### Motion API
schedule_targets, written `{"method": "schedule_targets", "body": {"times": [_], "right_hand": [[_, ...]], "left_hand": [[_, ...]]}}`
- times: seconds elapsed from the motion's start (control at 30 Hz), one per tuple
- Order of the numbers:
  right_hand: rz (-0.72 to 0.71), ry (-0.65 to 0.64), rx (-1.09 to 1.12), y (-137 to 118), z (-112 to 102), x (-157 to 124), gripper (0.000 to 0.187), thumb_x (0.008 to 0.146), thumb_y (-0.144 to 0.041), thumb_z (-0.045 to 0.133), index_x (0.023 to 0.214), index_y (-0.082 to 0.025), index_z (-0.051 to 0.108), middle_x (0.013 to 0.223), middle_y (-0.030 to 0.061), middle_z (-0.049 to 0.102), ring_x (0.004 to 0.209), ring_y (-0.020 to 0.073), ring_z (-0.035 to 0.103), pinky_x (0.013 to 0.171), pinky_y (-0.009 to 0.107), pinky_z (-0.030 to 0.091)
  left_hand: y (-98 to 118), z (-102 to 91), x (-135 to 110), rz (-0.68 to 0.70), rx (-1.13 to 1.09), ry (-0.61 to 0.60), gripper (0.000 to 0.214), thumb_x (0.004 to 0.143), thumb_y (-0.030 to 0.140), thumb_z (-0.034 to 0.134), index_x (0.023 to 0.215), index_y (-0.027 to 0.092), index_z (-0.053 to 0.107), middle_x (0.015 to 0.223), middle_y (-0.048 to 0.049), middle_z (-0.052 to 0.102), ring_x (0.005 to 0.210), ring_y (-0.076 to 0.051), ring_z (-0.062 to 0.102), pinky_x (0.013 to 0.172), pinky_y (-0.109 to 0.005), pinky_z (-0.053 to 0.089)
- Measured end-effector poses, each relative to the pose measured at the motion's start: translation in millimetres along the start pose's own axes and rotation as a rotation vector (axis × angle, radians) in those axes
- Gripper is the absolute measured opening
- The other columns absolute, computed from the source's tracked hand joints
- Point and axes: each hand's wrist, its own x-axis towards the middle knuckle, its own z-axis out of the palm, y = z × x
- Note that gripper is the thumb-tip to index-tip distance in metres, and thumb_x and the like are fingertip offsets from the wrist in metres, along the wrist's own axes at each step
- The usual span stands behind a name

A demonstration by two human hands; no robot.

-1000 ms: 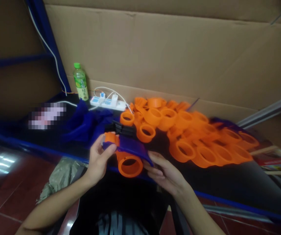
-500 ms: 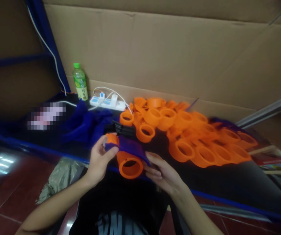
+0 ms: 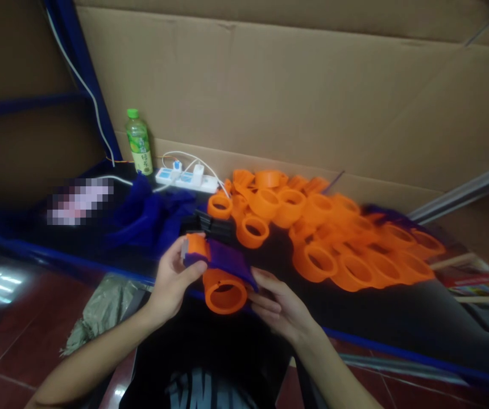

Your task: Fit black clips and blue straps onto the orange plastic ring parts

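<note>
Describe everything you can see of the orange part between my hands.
The orange part looks like smooth plastic. Its wide round ring faces you, open through the middle, with a small dark spot on its upper wall. A blue sheet lies across it, and a smaller orange section shows at upper left; any join is hidden. Your left hand grips that section, thumb on the sheet. Your right hand holds the sheet's other end; its contact with the ring is unclear.

bare forearms angled inward, left hand in a thumb-and-finger pinch, right hand opposite, half-curled
</note>
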Motion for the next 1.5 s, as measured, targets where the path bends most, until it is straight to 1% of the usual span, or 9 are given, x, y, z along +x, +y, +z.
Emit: {"method": "schedule_targets", "body": {"times": [0.33,0.4,0.47,0.57,0.67,0.77,0.93,1.27,1.5], "right_hand": [[-0.027,0.009,-0.066,3,6,-1,0.028,0.082,-0.027,0.079,0.077,-0.016,0.054,0.057,-0.0116,0.036,0.038,-0.002,0.012,0.035,0.011,0.018],[-0.024,0.007,-0.167,2,6,-3,0.025,0.083,-0.031,0.079,0.081,-0.017,0.058,0.056,-0.0106,0.038,0.038,-0.0004,0.019,0.036,0.012,0.022],[-0.059,0.031,-0.323,-3,8,-8,0.023,0.083,-0.034,0.078,0.09,-0.018,0.064,0.061,-0.0071,0.047,0.043,0.0032,0.036,0.039,0.014,0.031],[-0.284,0.127,-0.605,-15,17,-17,0.036,0.083,-0.037,0.077,0.115,-0.022,0.067,0.098,0.0033,0.067,0.083,0.0129,0.063,0.068,0.021,0.052],[-0.48,0.148,-0.853,-23,30,-22,0.032,0.089,-0.041,0.07,0.118,-0.025,0.07,0.119,0.0058,0.067,0.111,0.0197,0.06,0.097,0.029,0.047],[-0.485,0.071,-0.94,-20,41,-20,0.023,0.089,-0.041,0.07,0.101,-0.022,0.073,0.102,0.0051,0.069,0.098,0.02,0.061,0.091,0.03,0.047],[-0.394,-0.004,-0.74,-5,44,-10,0.024,0.084,-0.041,0.076,0.09,-0.019,0.068,0.083,0.0004,0.06,0.076,0.013,0.053,0.07,0.023,0.042],[-0.31,-0.029,-0.593,-8,45,-9,0.031,0.076,-0.04,0.083,0.078,-0.017,0.061,0.081,0.0001,0.056,0.077,0.0132,0.05,0.071,0.022,0.039],[-0.257,-0.044,-0.553,-10,42,-7,0.033,0.075,-0.04,0.084,0.076,-0.017,0.06,0.083,0.0005,0.058,0.077,0.0128,0.052,0.069,0.022,0.04]], "left_hand": [[7,2.9,-2,-0.023,0.121,-0.023,0.059,0.069,0.028,0.088,0.124,0.023,0.066,0.111,-0.0072,0.07,0.097,-0.023,0.066,0.088,-0.032,0.053],[15,3.3,-3,-0.004,0.194,-0.056,0.063,0.069,0.025,0.088,0.127,0.025,0.064,0.112,-0.0063,0.068,0.097,-0.022,0.065,0.086,-0.03,0.053],[25,4.1,-5,0.026,0.277,-0.118,0.064,0.068,0.025,0.088,0.127,0.025,0.063,0.11,-0.0055,0.066,0.094,-0.022,0.064,0.083,-0.029,0.053],[37,6.9,-8,0.112,0.4,-0.229,0.065,0.064,0.025,0.091,0.123,0.024,0.066,0.116,-0.0073,0.062,0.101,-0.024,0.061,0.088,-0.031,0.052],[41,11.1,-11,0.125,0.436,-0.333,0.07,0.061,0.027,0.092,0.126,0.024,0.065,0.118,-0.0095,0.058,0.105,-0.027,0.059,0.088,-0.034,0.053],[39,14.1,-14,0.116,0.446,-0.382,0.073,0.059,0.027,0.093,0.126,0.025,0.065,0.117,-0.01,0.057,0.104,-0.028,0.059,0.086,-0.036,0.055],[39,11.2,-13,0.136,0.426,-0.434,0.072,0.056,0.026,0.095,0.122,0.026,0.067,0.114,-0.0092,0.057,0.103,-0.027,0.06,0.087,-0.037,0.055],[35,7.6,-8,0.125,0.357,-0.524,0.074,0.053,0.024,0.096,0.121,0.024,0.066,0.124,-0.0137,0.06,0.122,-0.036,0.056,0.102,-0.047,0.049],[35,7.6,-7,0.017,0.331,-0.552,0.071,0.058,0.023,0.093,0.123,0.023,0.065,0.128,-0.0143,0.062,0.12,-0.037,0.06,0.099,-0.046,0.051]]}}
